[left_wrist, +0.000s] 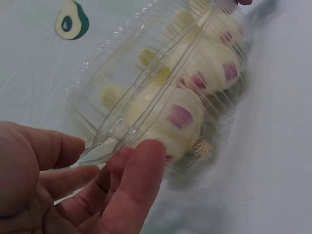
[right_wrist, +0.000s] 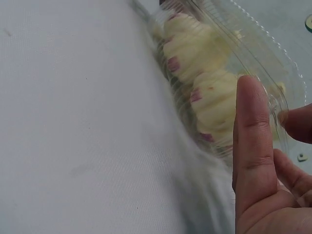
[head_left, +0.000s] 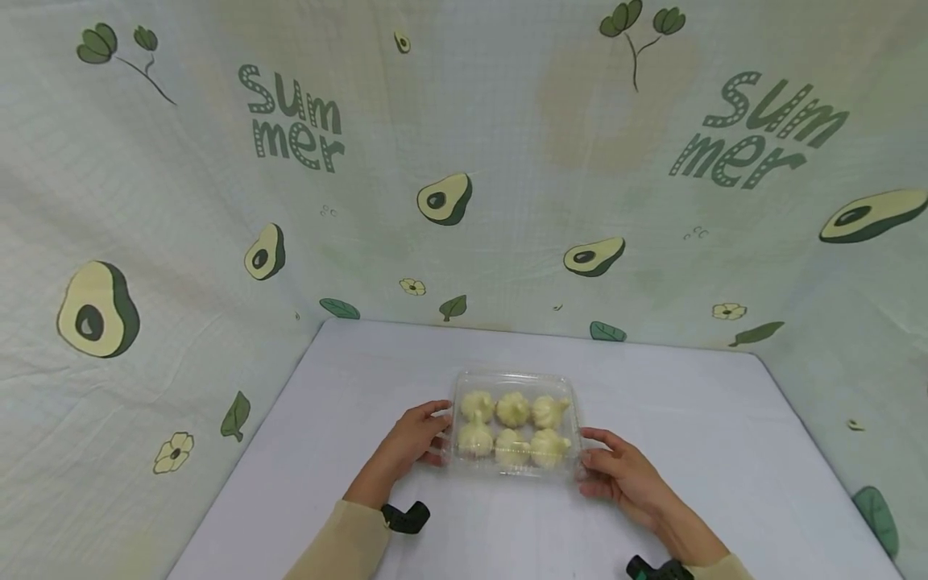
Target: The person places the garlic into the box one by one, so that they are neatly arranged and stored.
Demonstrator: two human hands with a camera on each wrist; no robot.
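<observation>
A clear plastic clamshell box (head_left: 518,469) with its lid down holds several pale garlic bulbs (head_left: 512,409) in two rows. At its left end my left hand (head_left: 418,435) holds the rim between thumb and fingers; the left wrist view shows the box corner (left_wrist: 105,152) amid the fingertips. My right hand (head_left: 615,470) holds the opposite end, its thumb at the rim and a long straight finger (right_wrist: 254,131) along the side. Purple patches mark the garlic (left_wrist: 187,117) in both wrist views. Whether the box touches the table cannot be told.
A white-covered table (head_left: 362,362) lies under the box. Behind it and at both sides hangs a pale cloth (head_left: 507,121) printed with avocados, leaves and lettering. Dark wrist cameras (head_left: 406,517) sit on both wrists.
</observation>
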